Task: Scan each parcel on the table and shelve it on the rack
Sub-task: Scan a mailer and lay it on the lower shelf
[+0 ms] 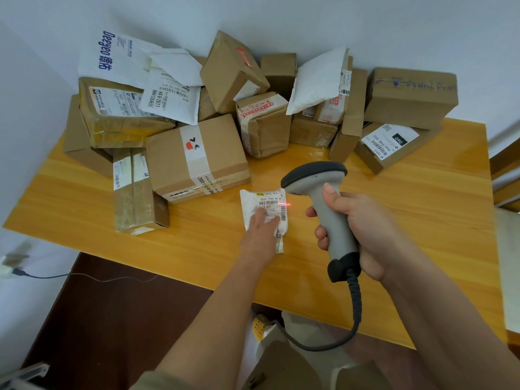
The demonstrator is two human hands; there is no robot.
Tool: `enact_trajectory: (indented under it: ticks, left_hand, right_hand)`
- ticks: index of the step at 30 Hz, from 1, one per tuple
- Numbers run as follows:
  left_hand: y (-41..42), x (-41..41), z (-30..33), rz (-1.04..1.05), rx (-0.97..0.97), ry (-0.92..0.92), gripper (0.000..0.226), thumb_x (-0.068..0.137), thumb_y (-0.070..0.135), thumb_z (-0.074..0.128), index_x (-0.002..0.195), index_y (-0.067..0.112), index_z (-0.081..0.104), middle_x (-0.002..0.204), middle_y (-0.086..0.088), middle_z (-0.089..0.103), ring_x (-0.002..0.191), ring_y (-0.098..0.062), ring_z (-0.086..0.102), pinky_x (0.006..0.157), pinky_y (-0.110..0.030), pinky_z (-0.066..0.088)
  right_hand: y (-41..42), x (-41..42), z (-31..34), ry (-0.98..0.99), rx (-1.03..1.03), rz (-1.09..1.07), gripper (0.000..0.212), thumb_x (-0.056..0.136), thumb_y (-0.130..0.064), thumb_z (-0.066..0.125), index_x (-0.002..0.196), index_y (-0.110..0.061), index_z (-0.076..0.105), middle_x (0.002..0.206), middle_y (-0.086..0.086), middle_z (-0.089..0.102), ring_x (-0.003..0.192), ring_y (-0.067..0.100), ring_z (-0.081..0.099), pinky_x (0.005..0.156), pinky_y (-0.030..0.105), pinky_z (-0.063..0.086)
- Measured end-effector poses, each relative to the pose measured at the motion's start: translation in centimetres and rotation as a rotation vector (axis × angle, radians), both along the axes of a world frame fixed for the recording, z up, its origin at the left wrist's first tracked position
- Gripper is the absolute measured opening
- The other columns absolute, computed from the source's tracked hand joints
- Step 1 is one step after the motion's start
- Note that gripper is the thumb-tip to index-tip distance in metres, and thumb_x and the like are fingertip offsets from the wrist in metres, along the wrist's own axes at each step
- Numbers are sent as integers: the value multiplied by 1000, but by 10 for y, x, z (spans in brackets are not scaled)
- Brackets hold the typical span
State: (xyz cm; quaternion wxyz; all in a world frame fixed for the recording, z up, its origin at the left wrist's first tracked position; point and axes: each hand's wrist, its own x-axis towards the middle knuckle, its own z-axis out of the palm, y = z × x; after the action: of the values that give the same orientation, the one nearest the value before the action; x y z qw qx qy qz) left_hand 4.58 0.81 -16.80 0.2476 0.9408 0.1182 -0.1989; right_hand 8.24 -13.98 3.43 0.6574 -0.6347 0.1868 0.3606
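Right hand (pixel 363 229): fingers curled round grey scanner (pixel 323 204) handle, head aimed left and down; coiled cable hung below table edge.
Left hand (pixel 260 235): fingers straight, pressed flat on small white parcel (pixel 263 205).
Small white parcel: laid on table (pixel 394 249) near front middle; red scan line seen on label barcode.
Taped box (pixel 197 159): just behind it.
Parcel pile (pixel 253 94): boxes and white mailers stacked against far wall.
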Motion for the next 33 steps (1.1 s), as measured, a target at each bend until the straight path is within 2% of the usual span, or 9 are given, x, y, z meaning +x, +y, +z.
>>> enact_trajectory:
  ticks: [3, 5, 8, 11, 16, 21, 26, 33]
  left_hand:
    - [-2, -6, -3, 78, 54, -15, 51, 98, 24, 58, 145, 37, 43, 156, -5, 9, 141, -28, 14, 115, -41, 28]
    - [-3, -11, -6, 88, 77, -42, 51, 98, 27, 57, 144, 42, 41, 158, -4, 4, 143, -29, 8, 116, -43, 22]
    - [-4, -16, -10, 103, 94, -52, 68, 99, 26, 56, 152, 46, 20, 159, -5, 0, 144, -30, 8, 116, -43, 24]
    - [-2, -8, -9, 164, 51, -18, 90, 94, 22, 64, 156, 39, 2, 160, -5, -7, 142, -27, 11, 113, -40, 29]
    - [7, 9, -8, 75, 80, 102, 95, 91, 22, 68, 155, 43, 0, 163, 4, -19, 140, -34, 18, 111, -45, 36]
    - [-3, 16, -3, -19, 193, 148, 82, 100, 23, 54, 154, 46, -2, 162, -11, -22, 145, -36, 9, 114, -44, 25]
    - [-9, 20, -1, 37, 161, 184, 77, 100, 12, 50, 155, 45, 6, 161, -14, -25, 147, -41, 2, 117, -47, 17]
    - [-7, 23, -6, 62, 167, 202, 75, 99, 25, 55, 153, 50, 8, 157, -25, -24, 144, -43, 7, 116, -46, 21]
  right_hand:
    - [-2, -1, 0, -5, 1, 4, 35, 100, -33, 52, 111, 0, 59, 87, 10, 59, 51, 14, 52, 48, 27, 46]
    - [-3, -1, 0, -6, 3, 0, 34, 100, -32, 52, 111, -1, 59, 87, 10, 59, 51, 14, 52, 47, 26, 46]
    - [-5, -1, -1, -10, 0, 1, 33, 100, -32, 52, 110, -2, 59, 87, 10, 60, 51, 14, 52, 48, 26, 46]
    - [-8, 0, -3, -14, -13, 9, 35, 100, -32, 53, 109, 0, 61, 89, 11, 60, 52, 15, 52, 49, 27, 46]
    - [-8, 4, -5, -22, -19, 22, 35, 99, -32, 53, 107, 0, 62, 89, 13, 60, 53, 15, 53, 51, 28, 46]
    - [-2, 8, -6, -27, -20, 36, 35, 99, -32, 53, 109, 0, 61, 88, 14, 60, 53, 16, 52, 52, 29, 46]
    - [2, 12, -6, -35, -58, 86, 38, 100, -34, 53, 106, 2, 61, 85, 18, 60, 53, 18, 52, 53, 31, 46]
    - [3, 12, -3, -28, -44, 39, 33, 100, -33, 53, 108, -1, 60, 89, 15, 60, 51, 16, 52, 50, 29, 46]
